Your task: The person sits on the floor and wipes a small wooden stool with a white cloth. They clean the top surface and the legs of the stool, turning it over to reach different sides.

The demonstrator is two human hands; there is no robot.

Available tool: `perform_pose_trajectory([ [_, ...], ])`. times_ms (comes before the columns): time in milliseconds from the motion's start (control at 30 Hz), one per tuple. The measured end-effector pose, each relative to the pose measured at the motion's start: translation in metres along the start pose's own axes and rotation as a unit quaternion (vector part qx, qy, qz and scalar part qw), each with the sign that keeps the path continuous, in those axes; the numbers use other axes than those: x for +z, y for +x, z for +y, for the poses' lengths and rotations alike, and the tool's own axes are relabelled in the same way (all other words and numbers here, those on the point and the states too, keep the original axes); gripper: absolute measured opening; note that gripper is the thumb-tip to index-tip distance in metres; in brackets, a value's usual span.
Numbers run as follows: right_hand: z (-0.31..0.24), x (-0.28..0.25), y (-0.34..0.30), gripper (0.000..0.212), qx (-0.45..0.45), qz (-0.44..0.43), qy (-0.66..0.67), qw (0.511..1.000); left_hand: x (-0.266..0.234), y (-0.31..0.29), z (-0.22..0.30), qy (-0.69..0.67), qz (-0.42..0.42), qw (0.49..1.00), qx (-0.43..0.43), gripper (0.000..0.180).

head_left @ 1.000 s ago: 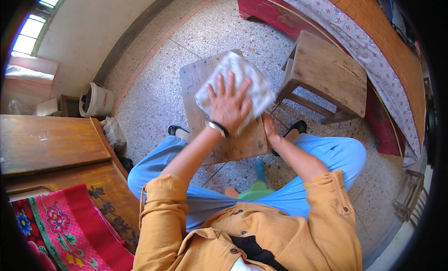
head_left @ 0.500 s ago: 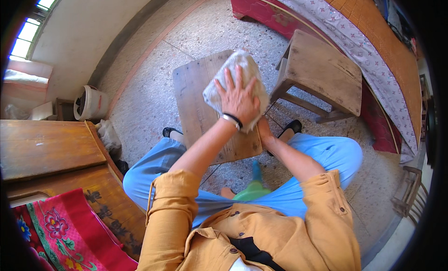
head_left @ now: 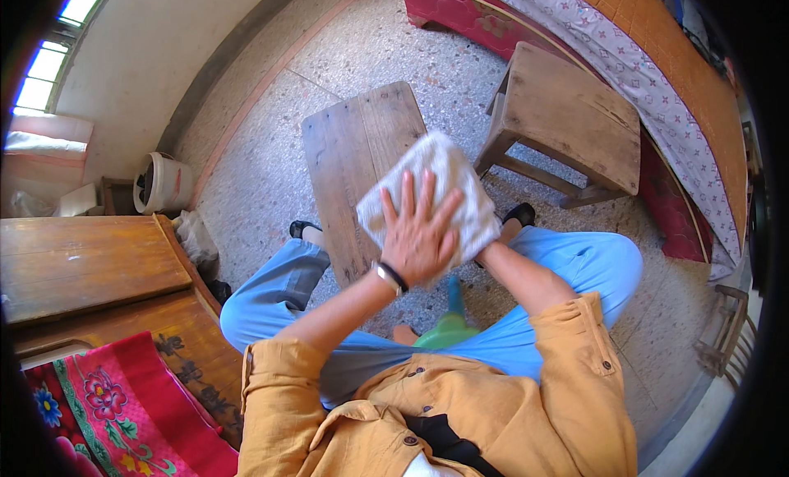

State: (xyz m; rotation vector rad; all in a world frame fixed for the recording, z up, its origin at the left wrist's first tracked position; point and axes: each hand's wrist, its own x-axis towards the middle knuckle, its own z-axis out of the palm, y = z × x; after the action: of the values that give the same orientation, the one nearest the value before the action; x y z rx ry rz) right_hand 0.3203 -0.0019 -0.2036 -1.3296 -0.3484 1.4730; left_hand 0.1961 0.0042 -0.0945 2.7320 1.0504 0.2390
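A folded whitish cloth (head_left: 436, 181) lies over the near right part of a small wooden stool (head_left: 349, 144), between my knees. My left hand (head_left: 417, 239) rests on top of the cloth, palm down, with its fingers spread. From the right, my right forearm (head_left: 522, 276) reaches to the cloth's edge; the cloth hides that hand, so its fingers and anything in them cannot be seen. Under the cloth and my left hand, the stool's near right corner is hidden too.
A second wooden stool (head_left: 567, 115) stands to the right, beside a bed with a red base (head_left: 468, 17). At left are a wooden cabinet (head_left: 90, 255), a red floral cloth (head_left: 156, 395) and a white bucket (head_left: 168, 184). Something green (head_left: 444, 332) shows below, between my legs.
My left hand and the cloth have moved toward me over the stool top, uncovering its far right corner. The cloth now covers my right hand's wrist area more.
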Motion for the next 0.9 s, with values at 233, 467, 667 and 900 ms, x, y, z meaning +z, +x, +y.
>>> perform_pose_trajectory([
  [233,-0.008,0.007,-0.008,0.064,0.005,0.007,-0.019,1.0,-0.024,-0.081,-0.039,0.023,-0.086,0.995,0.034,0.063],
  [467,0.001,-0.001,-0.006,0.061,0.008,0.012,0.002,1.0,-0.017,-0.079,-0.04,0.041,-0.084,0.993,0.068,0.083],
  [667,-0.031,0.018,-0.03,0.054,-0.031,0.005,0.016,0.999,-0.015,-0.065,-0.031,0.029,-0.095,0.99,0.097,0.079],
  [900,0.008,-0.008,-0.014,0.045,-0.079,-0.152,0.105,0.98,-0.01,-0.018,-0.044,0.025,-0.063,0.99,0.127,0.063],
])
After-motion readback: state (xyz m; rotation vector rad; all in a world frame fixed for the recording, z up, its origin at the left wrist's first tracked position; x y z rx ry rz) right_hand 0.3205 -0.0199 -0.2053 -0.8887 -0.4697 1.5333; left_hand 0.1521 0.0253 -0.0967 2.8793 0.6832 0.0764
